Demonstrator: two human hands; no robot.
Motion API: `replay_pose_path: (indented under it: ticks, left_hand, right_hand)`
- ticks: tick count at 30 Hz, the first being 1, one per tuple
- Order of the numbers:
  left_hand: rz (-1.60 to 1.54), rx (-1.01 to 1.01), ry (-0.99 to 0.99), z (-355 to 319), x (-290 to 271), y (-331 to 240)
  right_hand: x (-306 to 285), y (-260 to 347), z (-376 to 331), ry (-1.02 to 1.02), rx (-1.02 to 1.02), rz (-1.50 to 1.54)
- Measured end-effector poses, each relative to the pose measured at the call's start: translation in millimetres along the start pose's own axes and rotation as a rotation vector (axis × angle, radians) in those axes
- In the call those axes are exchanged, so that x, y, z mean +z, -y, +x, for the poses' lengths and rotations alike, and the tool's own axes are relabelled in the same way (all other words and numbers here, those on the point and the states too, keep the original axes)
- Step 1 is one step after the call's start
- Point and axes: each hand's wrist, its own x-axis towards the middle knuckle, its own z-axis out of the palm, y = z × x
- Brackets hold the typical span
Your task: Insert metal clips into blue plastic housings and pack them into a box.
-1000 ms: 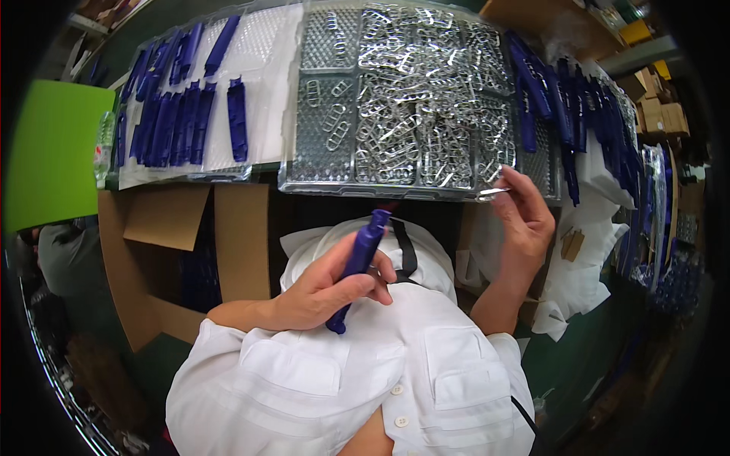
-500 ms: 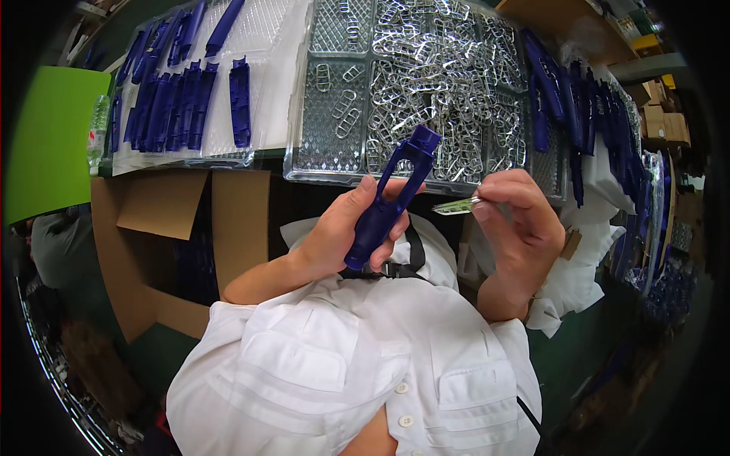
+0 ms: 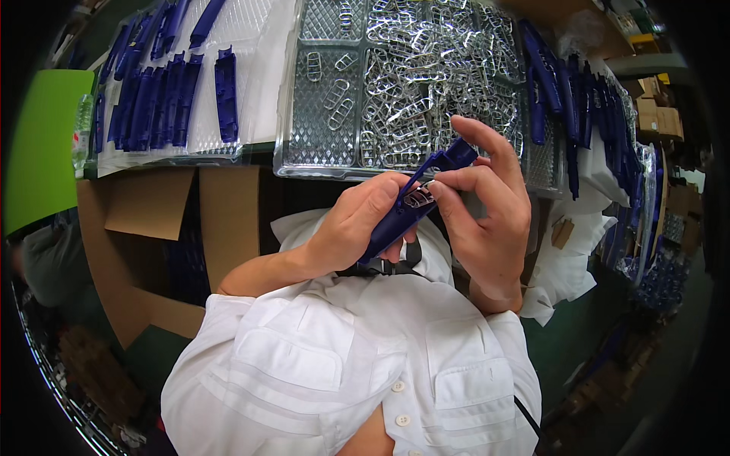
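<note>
My left hand (image 3: 356,220) is wrapped round a dark blue plastic housing (image 3: 390,230), long and tilted up to the right, with a wide slot near its upper part. In the slot sits a shiny chromed frame (image 3: 419,197), loop-shaped with crossbars. My right hand (image 3: 490,216) pinches that frame's upper end between thumb and forefinger, its other fingers raised beside the housing's tip. Just beyond both hands, a clear plastic tray (image 3: 319,144) holds a heap of similar chromed frames (image 3: 433,83). How deep the frame sits is hidden by my fingers.
Blue plastic shells (image 3: 160,106) lie in rows on a tray at the left; more blue housings (image 3: 570,99) are piled at the right. Below the table edge at left stands an open cardboard box (image 3: 228,220). A plastic bottle (image 3: 82,133) stands by a green panel (image 3: 46,148).
My right hand has moved left with the chromed frame and brought it into the housing's slot. The housing has tipped further over to the right in my left hand.
</note>
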Motion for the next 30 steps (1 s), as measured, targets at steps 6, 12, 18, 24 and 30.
replay_pose_path:
  ticks: [6,12,18,24,30]
  left_hand:
    - [0.074,0.071,-0.054,-0.5,-0.7,1.0]
    - [0.208,0.143,-0.068,1.2,-5.3,1.5]
    - [0.531,0.369,-0.101,6.4,-3.6,4.4]
    - [0.565,0.295,-0.145,14.8,3.6,4.0]
    - [0.405,0.16,-0.158,20.2,1.3,5.8]
  right_hand:
    - [8.1,-5.3,3.1,0.005,0.009,-0.065]
    - [12.2,-11.1,1.2,0.058,-0.042,-0.147]
    - [21.2,8.6,0.8,-0.294,0.168,-0.025]
    - [18.0,-18.8,-8.8,0.032,0.342,0.218]
    - [22.2,-21.3,-11.1,0.039,0.351,0.157]
